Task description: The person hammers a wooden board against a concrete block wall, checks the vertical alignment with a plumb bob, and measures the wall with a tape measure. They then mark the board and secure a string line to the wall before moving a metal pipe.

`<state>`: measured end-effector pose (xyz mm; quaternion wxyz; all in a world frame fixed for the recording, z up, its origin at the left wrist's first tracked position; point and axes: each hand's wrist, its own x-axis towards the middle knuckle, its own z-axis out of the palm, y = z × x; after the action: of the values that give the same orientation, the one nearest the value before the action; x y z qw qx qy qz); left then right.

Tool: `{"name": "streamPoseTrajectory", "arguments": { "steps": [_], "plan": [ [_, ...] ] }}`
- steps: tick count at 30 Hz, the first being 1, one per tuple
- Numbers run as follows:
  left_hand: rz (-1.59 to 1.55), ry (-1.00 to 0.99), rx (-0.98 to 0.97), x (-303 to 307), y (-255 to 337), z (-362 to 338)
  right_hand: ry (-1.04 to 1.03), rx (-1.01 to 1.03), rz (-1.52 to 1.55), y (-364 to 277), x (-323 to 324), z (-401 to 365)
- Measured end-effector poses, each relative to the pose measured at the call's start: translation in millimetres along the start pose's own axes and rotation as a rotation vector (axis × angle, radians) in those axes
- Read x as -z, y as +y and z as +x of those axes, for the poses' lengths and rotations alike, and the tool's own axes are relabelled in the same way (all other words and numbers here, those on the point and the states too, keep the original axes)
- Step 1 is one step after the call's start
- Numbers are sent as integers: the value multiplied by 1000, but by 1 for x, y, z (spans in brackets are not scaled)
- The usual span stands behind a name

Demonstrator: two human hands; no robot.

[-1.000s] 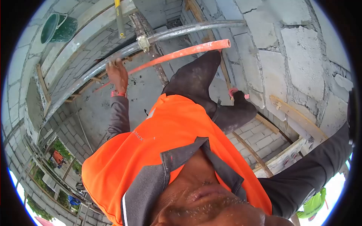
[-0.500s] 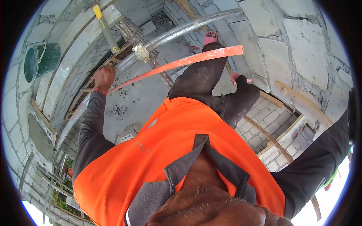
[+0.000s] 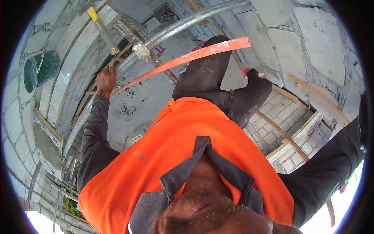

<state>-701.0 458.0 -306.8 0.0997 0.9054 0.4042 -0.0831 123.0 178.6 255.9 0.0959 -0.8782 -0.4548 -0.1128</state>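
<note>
My left hand [image 3: 106,80] is closed around a long grey metal pipe [image 3: 171,31] that curves across the upper left. A red band is on that wrist. One end of an orange-red tube [image 3: 187,58] lies close to the wrist, and the tube stretches right, passing over my leg. Just above the hand, a hammer-like tool [image 3: 103,31] with a yellow end and grey handle rests by the boards. A metal clamp [image 3: 141,51] sits on the pipe. The right arm reaches to the right edge; my right hand is out of view.
A green bucket [image 3: 41,71] stands at the left on the block ledge. Block walls [image 3: 319,43] rise on both sides. Wooden boards [image 3: 282,134] cross an opening at the right. Below is a grey floor [image 3: 128,93] with scattered dark debris.
The view has shifted slightly. My upper leg has moved, and its pink-shod foot is now mostly hidden behind the orange-red tube and leg. My left hand keeps its hold on the pipe.
</note>
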Motion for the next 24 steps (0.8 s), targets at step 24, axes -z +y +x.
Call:
{"name": "streamPoseTrajectory", "arguments": {
  "steps": [24],
  "plan": [
    [4, -58, 41, 1, 2, 6, 17, 144, 162, 61, 24, -4]
  ]
}}
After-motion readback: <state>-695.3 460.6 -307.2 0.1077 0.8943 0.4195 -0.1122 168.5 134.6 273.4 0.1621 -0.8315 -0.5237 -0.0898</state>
